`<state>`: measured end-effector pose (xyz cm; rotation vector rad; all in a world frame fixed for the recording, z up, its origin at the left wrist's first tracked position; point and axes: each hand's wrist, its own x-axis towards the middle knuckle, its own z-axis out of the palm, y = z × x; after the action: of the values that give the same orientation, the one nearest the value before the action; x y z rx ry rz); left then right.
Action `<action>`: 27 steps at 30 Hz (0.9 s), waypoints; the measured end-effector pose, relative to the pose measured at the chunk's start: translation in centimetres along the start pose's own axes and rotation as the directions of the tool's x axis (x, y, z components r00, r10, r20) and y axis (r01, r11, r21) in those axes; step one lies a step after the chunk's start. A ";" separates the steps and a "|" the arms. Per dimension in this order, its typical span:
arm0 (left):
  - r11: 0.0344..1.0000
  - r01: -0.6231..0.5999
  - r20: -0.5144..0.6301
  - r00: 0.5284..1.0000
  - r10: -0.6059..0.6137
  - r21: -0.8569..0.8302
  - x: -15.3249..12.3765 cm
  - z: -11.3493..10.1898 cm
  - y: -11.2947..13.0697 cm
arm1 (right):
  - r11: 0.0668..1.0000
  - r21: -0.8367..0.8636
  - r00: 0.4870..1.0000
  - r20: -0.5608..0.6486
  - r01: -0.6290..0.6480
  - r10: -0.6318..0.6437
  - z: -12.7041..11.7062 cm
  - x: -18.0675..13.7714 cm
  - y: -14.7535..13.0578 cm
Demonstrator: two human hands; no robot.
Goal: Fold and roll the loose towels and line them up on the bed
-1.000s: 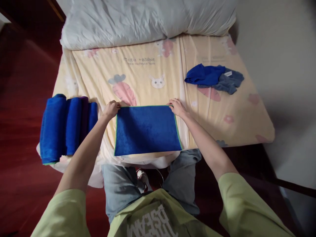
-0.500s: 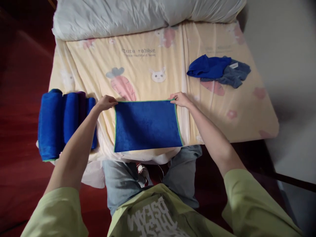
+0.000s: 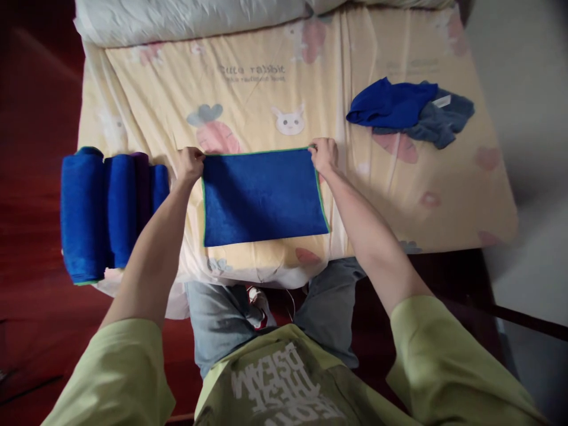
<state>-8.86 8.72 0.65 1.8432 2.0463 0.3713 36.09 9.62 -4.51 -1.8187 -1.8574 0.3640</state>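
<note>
A blue towel (image 3: 265,198) with green edging lies spread on the bed in front of me. My left hand (image 3: 191,163) pinches its far left corner. At the far right corner, my right hand (image 3: 323,155) is closed on the same towel, fingers together. The far edge runs fairly straight between the two hands. Left of my left hand stand several rolled towels side by side: a large blue roll (image 3: 83,216), another blue roll (image 3: 120,210), a purple roll (image 3: 141,186) and a smaller blue one (image 3: 158,184) partly hidden by my forearm.
A crumpled blue cloth (image 3: 390,103) and a grey-blue cloth (image 3: 450,121) with a white tag lie at the right. A pale quilt (image 3: 190,21) is bunched along the back of the bed. The bed (image 3: 461,213) has a yellow patterned sheet; its front edge is by my knees.
Both hands have moved the towel away from me, farther up the bed, leaving a strip of sheet showing in front of it. The view has also shifted slightly.
</note>
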 end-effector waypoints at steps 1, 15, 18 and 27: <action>1.000 -0.004 -0.007 1.000 0.004 -0.003 -0.1 0.5 -0.2 | 1.000 -0.009 1.000 0.000 -0.009 0.009 0.5 -0.2 0.2; 0.948 -0.315 -0.017 0.949 0.316 0.043 -7.5 6.0 6.8 | 0.970 -0.005 0.933 0.274 0.243 -0.233 3.8 -7.5 -11.5; 0.974 -0.220 -0.073 0.972 0.224 0.057 -7.4 6.5 5.5 | 0.992 -0.005 0.970 0.213 0.124 -0.120 3.8 -8.0 -10.1; 0.974 -0.220 -0.060 0.973 0.224 0.061 -8.1 4.8 4.7 | 0.985 -0.061 0.977 0.152 0.158 -0.148 1.6 -7.0 -6.1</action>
<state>-1.92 0.98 -0.97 2.1270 1.9129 0.4456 29.86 2.60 -3.76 -1.7217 -2.1228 0.3877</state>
